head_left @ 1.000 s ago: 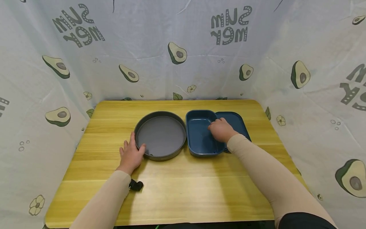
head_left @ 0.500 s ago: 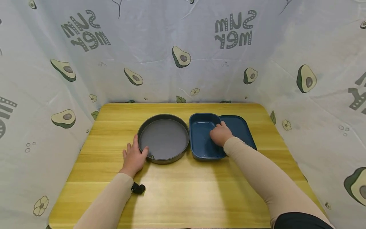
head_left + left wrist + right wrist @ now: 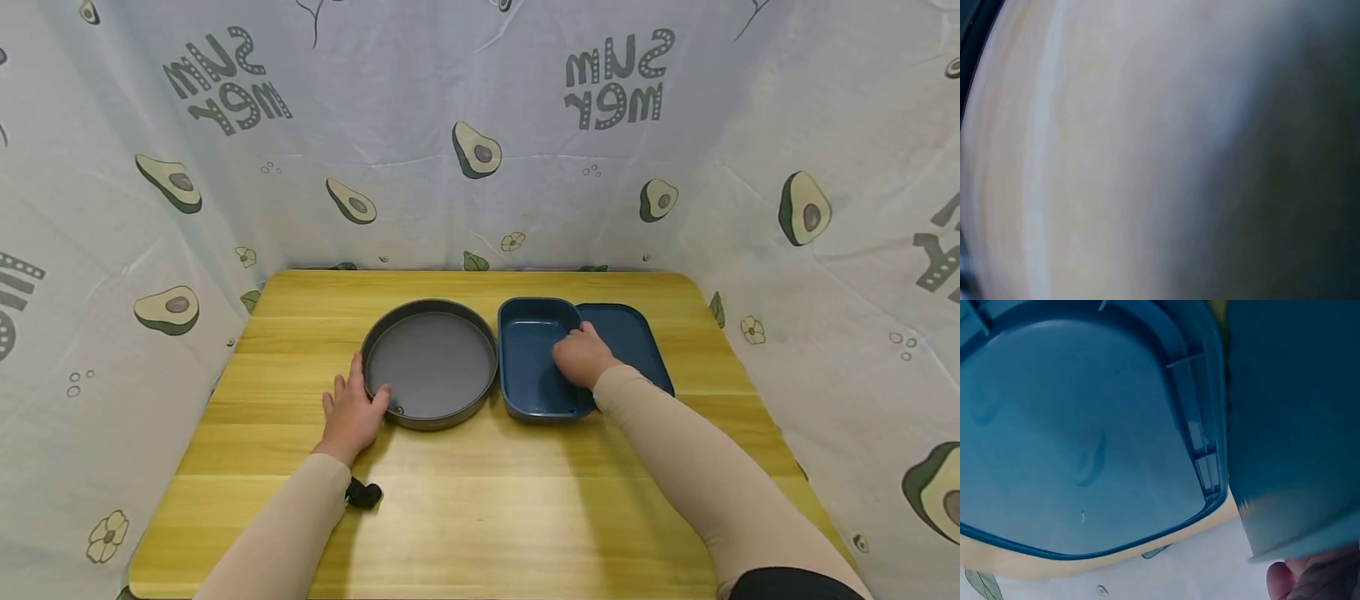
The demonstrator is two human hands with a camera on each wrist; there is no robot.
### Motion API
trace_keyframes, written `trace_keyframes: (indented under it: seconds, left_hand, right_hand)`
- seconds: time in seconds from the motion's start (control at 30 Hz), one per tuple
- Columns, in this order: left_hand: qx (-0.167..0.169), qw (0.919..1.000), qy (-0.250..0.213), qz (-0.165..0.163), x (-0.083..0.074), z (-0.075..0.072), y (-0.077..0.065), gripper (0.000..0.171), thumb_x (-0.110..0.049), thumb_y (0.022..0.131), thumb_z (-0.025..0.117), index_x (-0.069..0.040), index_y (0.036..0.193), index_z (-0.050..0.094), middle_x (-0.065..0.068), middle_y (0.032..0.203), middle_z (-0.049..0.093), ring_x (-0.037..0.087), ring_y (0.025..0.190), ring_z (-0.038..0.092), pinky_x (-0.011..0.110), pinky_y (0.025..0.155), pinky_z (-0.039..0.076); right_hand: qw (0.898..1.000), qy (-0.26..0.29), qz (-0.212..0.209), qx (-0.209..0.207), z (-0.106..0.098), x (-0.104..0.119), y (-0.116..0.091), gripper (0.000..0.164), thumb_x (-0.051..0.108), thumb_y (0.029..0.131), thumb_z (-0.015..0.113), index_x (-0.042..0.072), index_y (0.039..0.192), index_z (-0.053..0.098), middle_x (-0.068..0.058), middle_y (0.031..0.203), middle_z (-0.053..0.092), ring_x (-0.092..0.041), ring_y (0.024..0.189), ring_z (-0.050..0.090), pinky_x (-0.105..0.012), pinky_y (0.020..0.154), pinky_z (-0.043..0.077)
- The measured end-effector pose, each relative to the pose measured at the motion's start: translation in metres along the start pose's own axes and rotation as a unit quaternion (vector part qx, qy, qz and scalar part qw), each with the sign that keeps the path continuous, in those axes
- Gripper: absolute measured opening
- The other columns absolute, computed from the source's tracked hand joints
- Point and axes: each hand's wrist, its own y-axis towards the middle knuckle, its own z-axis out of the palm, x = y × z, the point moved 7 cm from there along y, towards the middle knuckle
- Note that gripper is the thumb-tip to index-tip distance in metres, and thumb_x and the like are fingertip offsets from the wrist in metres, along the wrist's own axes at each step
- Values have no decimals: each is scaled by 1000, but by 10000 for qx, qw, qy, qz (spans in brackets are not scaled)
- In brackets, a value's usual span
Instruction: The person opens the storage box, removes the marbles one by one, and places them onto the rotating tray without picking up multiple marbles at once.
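In the head view a round grey pan (image 3: 431,362) lies mid-table. My left hand (image 3: 350,417) touches its near left rim, fingers spread and fairly straight, the thumb over the edge. Right beside the pan stands a deep blue rectangular container (image 3: 528,358). My right hand (image 3: 583,357) is at its right wall with fingers curled over the rim, fingertips hidden inside. The right wrist view shows the container's wall (image 3: 1297,425) and a finger (image 3: 1280,580) past its edge. A flat blue lid (image 3: 626,342) lies to the right, partly under the container; its ribbed edge shows up close.
The pieces stand on a yellow wooden table (image 3: 450,517). A pale curtain (image 3: 405,100) with avocado prints hangs behind and at both sides. A black wrist camera (image 3: 364,495) sits by the left sleeve. The left wrist view is blurred.
The head view has shifted a little, so everything appears slightly lower and to the right. Both hands keep about the same place on the pan and the container.
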Motion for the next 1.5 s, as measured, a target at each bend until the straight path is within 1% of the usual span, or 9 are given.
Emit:
trace_keyframes:
  seconds: [0.2,0.27,0.4,0.6,0.87,1.03,1.13,1.3,1.5]
  left_hand:
    - [20,10000,-8,-34,1,0,-1,86,-49,109,46,-24,171,-8,18,177,14,51,162,0,72,126,-10]
    - [10,10000,-11,-38,1,0,-2,86,-49,108,46,-24,171,-8,18,177,13,51,162,0,72,126,-10]
    - [-23,10000,-18,-19,0,0,-2,87,-48,108,46,-24,171,-8,19,177,13,51,162,1,72,126,-9]
    - [-65,10000,-51,-6,-2,0,-4,87,-47,108,47,-21,171,-5,21,176,16,52,161,3,72,125,-8]
    - [-51,10000,-61,12,-5,-1,-5,87,-47,107,48,-20,172,-4,21,176,18,52,161,3,72,126,-8]
    - [-38,10000,-37,24,-4,-1,-4,87,-48,107,47,-21,171,-6,21,176,17,53,161,3,72,126,-8]
    - [-29,10000,-35,21,-3,-1,-4,87,-48,108,47,-21,171,-6,21,176,17,53,161,3,72,126,-9]
    - [-34,10000,-10,17,-4,-3,-4,87,-48,107,47,-21,171,-6,21,176,17,53,161,3,72,126,-9]
    - [-62,10000,-11,25,-4,-3,-3,87,-48,107,48,-21,171,-5,21,176,18,52,161,3,71,126,-8]
  right_hand:
    - [9990,319,-52,-315,-15,-1,-13,18,8,104,63,12,102,81,-4,89,78,-23,81,58,-49,87,36]
    - [9980,464,-77,-430,-20,-1,-15,14,11,103,66,14,101,80,-3,90,78,-23,83,60,-50,89,38]
    - [9919,1067,-82,-680,-30,-1,-17,10,19,100,73,15,105,80,-1,98,79,-24,93,67,-56,102,42]
    - [9759,1948,-259,-951,-44,10,-22,15,19,101,72,12,111,79,-3,104,80,-27,99,70,-60,107,44]
    - [9591,2494,-360,-1288,-58,26,-29,22,16,101,71,8,120,78,-7,113,80,-29,108,72,-59,112,44]
    - [9432,2949,-302,-1498,-64,34,-29,23,18,102,70,8,121,77,-8,117,78,-29,112,72,-53,107,52]
    - [9324,3278,-229,-1502,-66,39,-28,22,19,102,70,9,120,77,-8,118,78,-28,113,72,-48,100,58]
    - [9156,3742,-208,-1458,-73,50,-26,22,20,103,70,9,121,76,-8,118,77,-27,113,71,-45,96,59]
    - [9044,4028,-189,-1393,-79,64,-21,26,21,104,68,6,124,74,-8,119,76,-26,112,71,-45,96,59]
